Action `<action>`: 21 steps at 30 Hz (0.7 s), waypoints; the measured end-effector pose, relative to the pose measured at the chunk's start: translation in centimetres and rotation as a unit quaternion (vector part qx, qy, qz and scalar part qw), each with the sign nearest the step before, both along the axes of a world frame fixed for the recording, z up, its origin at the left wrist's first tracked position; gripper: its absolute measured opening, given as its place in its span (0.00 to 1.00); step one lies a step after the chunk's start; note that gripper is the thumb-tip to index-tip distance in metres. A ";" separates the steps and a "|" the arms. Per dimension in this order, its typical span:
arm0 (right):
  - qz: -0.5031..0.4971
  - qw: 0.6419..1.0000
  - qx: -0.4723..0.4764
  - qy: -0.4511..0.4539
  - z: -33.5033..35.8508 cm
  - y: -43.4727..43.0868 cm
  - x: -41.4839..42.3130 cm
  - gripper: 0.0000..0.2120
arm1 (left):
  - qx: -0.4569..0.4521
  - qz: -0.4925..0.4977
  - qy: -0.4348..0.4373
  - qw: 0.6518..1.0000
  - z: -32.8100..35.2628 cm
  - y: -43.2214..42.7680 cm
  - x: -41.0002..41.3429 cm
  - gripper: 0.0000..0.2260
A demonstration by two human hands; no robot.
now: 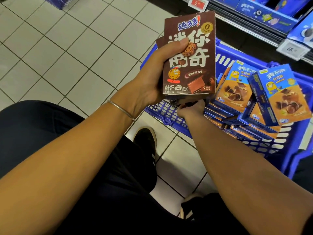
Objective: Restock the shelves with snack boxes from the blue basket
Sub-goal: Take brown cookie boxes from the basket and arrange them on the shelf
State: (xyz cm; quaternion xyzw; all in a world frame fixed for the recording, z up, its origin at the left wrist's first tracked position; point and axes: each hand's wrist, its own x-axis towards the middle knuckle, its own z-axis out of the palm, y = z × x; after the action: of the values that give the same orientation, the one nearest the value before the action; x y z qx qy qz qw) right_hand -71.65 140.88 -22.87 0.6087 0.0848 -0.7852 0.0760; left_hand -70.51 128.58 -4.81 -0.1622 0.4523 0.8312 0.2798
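Note:
My left hand (pixel 153 72) grips a small stack of brown cookie boxes (pixel 191 53), held upright above the blue basket (pixel 162 112), thumb across the front box. Under that stack, my right hand (pixel 191 108) reaches into the basket and pinches a dark box (pixel 175 101) that is mostly hidden. Several blue-and-orange snack boxes (pixel 277 94) lie piled in the basket's right side. The shelves (pixel 250 29) run along the upper right.
Blue boxes (pixel 264 12) sit on the shelf, with price tags (pixel 198 3) along its edges. White floor tiles (pixel 67 53) spread to the left. My dark trousers and black shoe (pixel 145 138) are below the basket; I crouch close to it.

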 end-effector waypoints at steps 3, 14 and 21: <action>0.006 1.000 -0.003 -0.003 0.4 0.0 0.1 0.16 | -0.002 0.003 0.000 1.000 0.2 0.0 0.0 0.22; 0.153 0.982 -0.017 0.112 6.2 -0.5 0.9 0.09 | 0.012 0.014 0.006 1.000 0.2 -0.6 -0.4 0.15; 0.156 0.955 0.085 0.239 11.3 2.6 4.3 0.04 | 0.132 -0.004 0.007 0.991 1.9 -0.4 -1.7 0.17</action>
State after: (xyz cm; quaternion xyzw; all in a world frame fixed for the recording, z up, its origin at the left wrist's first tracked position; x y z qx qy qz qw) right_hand -67.31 143.48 -11.60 0.3864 0.2608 -0.8760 0.1234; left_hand -72.23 128.18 -2.92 -0.1164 0.3411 0.8836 0.2988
